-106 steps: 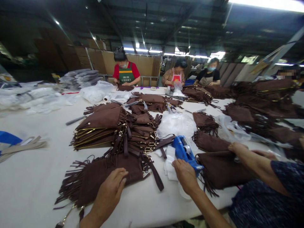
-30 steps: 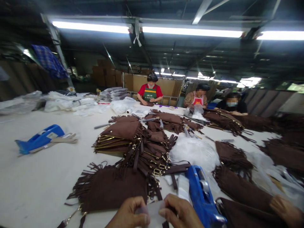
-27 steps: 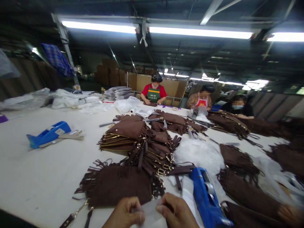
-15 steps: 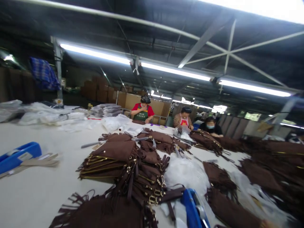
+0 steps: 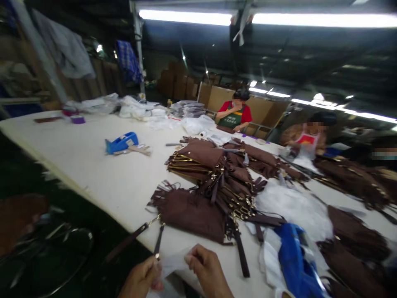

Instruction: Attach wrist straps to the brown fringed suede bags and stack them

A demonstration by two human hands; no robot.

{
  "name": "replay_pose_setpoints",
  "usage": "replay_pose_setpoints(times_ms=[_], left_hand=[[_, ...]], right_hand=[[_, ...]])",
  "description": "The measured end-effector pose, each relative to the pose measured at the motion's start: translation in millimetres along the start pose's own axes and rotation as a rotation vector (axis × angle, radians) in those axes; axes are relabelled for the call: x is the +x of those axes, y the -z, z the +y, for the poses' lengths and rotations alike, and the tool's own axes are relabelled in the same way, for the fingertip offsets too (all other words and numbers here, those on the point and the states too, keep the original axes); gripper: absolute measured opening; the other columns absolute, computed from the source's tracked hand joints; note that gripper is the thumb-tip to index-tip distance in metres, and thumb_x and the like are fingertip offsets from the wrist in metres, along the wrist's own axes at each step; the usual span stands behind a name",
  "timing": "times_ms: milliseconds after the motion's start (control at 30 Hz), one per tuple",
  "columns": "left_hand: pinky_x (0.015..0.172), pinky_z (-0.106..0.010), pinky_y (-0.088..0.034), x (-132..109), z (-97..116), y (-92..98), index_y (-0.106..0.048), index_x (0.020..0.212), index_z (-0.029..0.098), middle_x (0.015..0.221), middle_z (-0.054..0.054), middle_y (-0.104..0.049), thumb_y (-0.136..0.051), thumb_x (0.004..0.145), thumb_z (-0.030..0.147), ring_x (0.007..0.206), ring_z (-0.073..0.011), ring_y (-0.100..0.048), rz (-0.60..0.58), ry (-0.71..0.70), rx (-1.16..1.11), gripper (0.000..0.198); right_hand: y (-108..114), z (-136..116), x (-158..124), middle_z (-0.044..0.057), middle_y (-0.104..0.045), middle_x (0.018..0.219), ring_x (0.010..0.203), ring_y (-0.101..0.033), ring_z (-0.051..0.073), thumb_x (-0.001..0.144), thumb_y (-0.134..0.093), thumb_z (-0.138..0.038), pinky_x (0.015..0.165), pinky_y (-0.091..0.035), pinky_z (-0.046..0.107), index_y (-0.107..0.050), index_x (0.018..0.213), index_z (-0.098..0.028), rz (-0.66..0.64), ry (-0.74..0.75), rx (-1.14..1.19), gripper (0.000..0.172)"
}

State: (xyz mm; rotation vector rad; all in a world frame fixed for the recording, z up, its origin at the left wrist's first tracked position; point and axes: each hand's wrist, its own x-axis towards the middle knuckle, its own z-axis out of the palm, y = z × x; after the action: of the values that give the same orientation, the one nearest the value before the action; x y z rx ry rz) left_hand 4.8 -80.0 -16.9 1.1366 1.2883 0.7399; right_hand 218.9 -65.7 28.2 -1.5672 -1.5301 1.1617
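Low in the view, a thin translucent white sheet (image 5: 176, 261) stretches between my two hands. My right hand (image 5: 209, 269) pinches its right edge between thumb and fingers. My left hand (image 5: 142, 275) is closed at the sheet's left edge. A narrow brown strap (image 5: 159, 240) runs down to its fingertips; whether they grip the strap too, I cannot tell. Just beyond lies a brown fringed bag (image 5: 192, 213), flat on the table, with gold clasps and straps hanging off it.
Brown bags with gold zips are stacked (image 5: 198, 159) behind. One blue tape dispenser (image 5: 299, 260) stands at right, another (image 5: 124, 142) at left. Clear plastic (image 5: 294, 207) lies by the stack. The table edge (image 5: 102, 203) slants along the left. Co-workers (image 5: 234, 116) are at the far side.
The view has swung left and down, so the scene has shifted right and up. Both my hands have come into view at the bottom, with the white sheet between them.
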Motion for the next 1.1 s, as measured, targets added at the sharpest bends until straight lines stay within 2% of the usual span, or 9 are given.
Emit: replay_pose_setpoints(times_ms=[133,233,367,467,533,667,800,933,1100], left_hand=[[0.053,-0.026,-0.035,-27.8,-29.1,16.1,-0.047,0.060,0.019,0.054,0.000,-0.052,-0.043,0.073,0.079,0.053,-0.0155,-0.047,-0.003,0.120,0.023,0.061],[0.058,-0.027,-0.040,-33.4,-32.6,36.6,-0.056,0.068,0.017,0.063,-0.002,-0.059,-0.052,0.071,0.075,0.062,-0.0172,-0.054,-0.028,0.135,0.013,0.059],[0.076,-0.030,-0.045,-10.5,-16.0,45.4,-0.064,0.096,0.016,0.094,-0.008,-0.067,-0.073,0.067,0.056,0.087,-0.0219,-0.060,-0.098,0.017,-0.160,0.051],[0.061,-0.029,-0.045,11.4,-13.3,36.4,-0.060,0.073,0.014,0.069,-0.004,-0.065,-0.081,0.057,0.054,0.062,-0.0176,-0.059,-0.220,0.092,-0.347,0.048],[0.051,-0.026,-0.039,19.6,-19.1,33.8,-0.054,0.063,0.016,0.057,-0.001,-0.061,-0.080,0.055,0.055,0.050,-0.0142,-0.053,-0.152,0.129,-0.368,0.048],[0.051,-0.025,-0.032,18.9,-30.6,45.9,-0.054,0.057,0.016,0.055,-0.002,-0.060,-0.075,0.061,0.052,0.051,-0.0139,-0.050,0.048,0.122,-0.205,0.042],[0.055,-0.025,-0.029,9.9,-27.0,60.9,-0.057,0.058,0.014,0.057,0.001,-0.055,-0.065,0.072,0.042,0.056,-0.0129,-0.045,0.115,0.103,-0.051,0.032],[0.055,-0.025,-0.026,5.6,-19.7,65.8,-0.057,0.062,0.015,0.058,0.003,-0.047,-0.060,0.077,0.039,0.058,-0.0125,-0.039,0.102,0.113,-0.013,0.029],[0.056,-0.025,-0.024,8.2,-22.7,64.7,-0.052,0.061,0.016,0.057,0.005,-0.039,-0.060,0.075,0.039,0.059,-0.0128,-0.036,0.074,0.145,-0.005,0.028]], right_hand=[[-25.9,7.6,-4.2,-0.003,-0.057,0.063,0.063,-0.050,0.012,0.083,-0.052,-0.029,0.056,-0.030,0.020,-0.057,0.068,-0.018,-0.183,0.019,-0.146,0.020],[-42.0,10.3,-6.4,-0.002,-0.059,0.065,0.063,-0.051,0.012,0.084,-0.052,-0.027,0.056,-0.028,0.020,-0.056,0.068,-0.019,-0.262,0.064,-0.302,0.019],[-55.0,-0.4,5.5,-0.002,-0.061,0.067,0.062,-0.052,0.011,0.086,-0.051,-0.027,0.055,-0.027,0.020,-0.055,0.067,-0.019,-0.318,0.158,-0.372,0.021],[-56.8,-10.7,27.0,-0.001,-0.063,0.067,0.062,-0.055,0.012,0.089,-0.048,-0.027,0.055,-0.028,0.021,-0.056,0.068,-0.019,-0.307,0.174,-0.385,0.024],[-57.0,-13.8,43.8,0.000,-0.064,0.065,0.061,-0.057,0.013,0.091,-0.046,-0.030,0.056,-0.029,0.022,-0.055,0.067,-0.020,-0.228,0.105,-0.449,0.028],[-69.7,-15.0,71.0,0.007,-0.069,0.071,0.068,-0.064,0.019,0.093,-0.045,-0.042,0.059,-0.031,0.026,-0.057,0.076,-0.019,-0.063,0.001,-0.632,0.031],[-95.0,-19.6,84.4,0.013,-0.070,0.079,0.075,-0.066,0.025,0.090,-0.051,-0.044,0.063,-0.035,0.029,-0.057,0.091,-0.016,-0.064,-0.044,-0.713,0.028],[-102.2,-18.6,95.0,0.012,-0.069,0.078,0.077,-0.064,0.022,0.082,-0.058,-0.033,0.066,-0.038,0.028,-0.056,0.078,-0.018,-0.098,-0.188,-0.388,0.015],[-95.4,-11.0,101.0,-0.003,-0.053,0.048,0.040,-0.045,0.009,0.080,-0.054,-0.043,0.044,-0.033,0.022,-0.045,0.060,-0.021,-0.282,-0.351,0.087,0.031]])
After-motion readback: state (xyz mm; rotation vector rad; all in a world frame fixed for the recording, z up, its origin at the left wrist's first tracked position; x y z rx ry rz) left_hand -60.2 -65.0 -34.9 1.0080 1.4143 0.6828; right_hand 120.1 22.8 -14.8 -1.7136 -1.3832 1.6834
